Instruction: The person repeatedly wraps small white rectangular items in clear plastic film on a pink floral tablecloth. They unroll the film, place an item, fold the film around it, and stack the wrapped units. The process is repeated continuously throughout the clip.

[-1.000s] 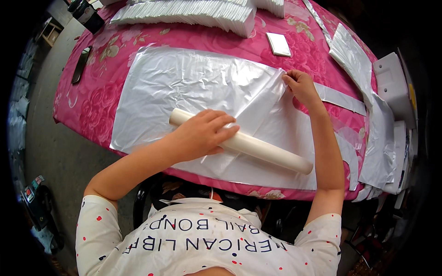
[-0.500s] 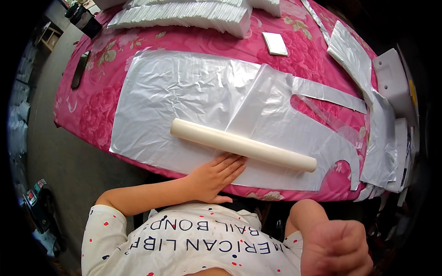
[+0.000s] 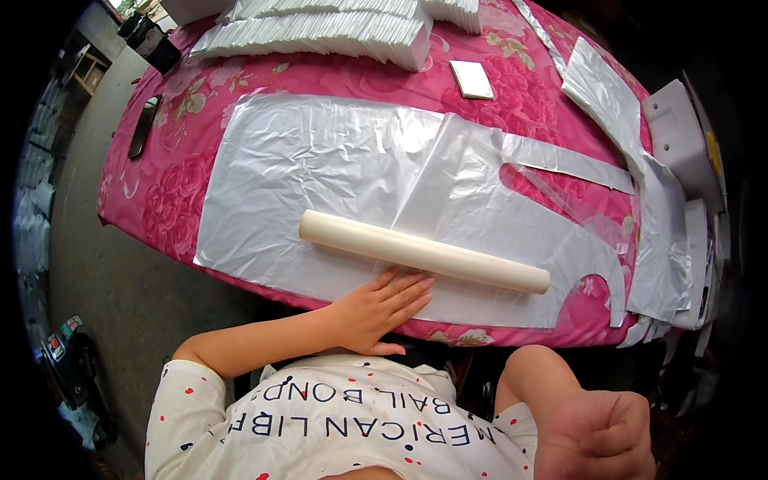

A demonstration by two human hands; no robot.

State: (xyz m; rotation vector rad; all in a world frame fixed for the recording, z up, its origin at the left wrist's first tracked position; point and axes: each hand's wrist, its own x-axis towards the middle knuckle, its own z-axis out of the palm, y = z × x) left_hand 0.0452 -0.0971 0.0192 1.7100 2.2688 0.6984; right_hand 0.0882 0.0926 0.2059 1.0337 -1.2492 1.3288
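A thin white plastic apron (image 3: 312, 160) is spread on the table, its straps and cut-outs toward the right. Across its near half lies a cream-coloured roller tube (image 3: 424, 254), tilted down to the right. My left hand (image 3: 380, 308) rests flat on the apron's near edge, fingers stretched out just below the tube and thumb hanging toward me. Close to the camera at the lower right, my right hand (image 3: 600, 436) is raised off the table, its fingers curled into a fist with nothing showing in it.
Stacks of folded white plastic packets (image 3: 320, 36) stand at the far side, with one single packet (image 3: 472, 80) apart from them. A phone (image 3: 145, 126) and a dark cup (image 3: 150, 44) are at the left. More plastic sheeting (image 3: 660, 232) hangs over the right edge beside white foam boxes (image 3: 680, 132).
The view has tilted slightly. My right hand has shifted a little to the right, still curled. My left hand stays flat beside the tube, and the apron looks unchanged.
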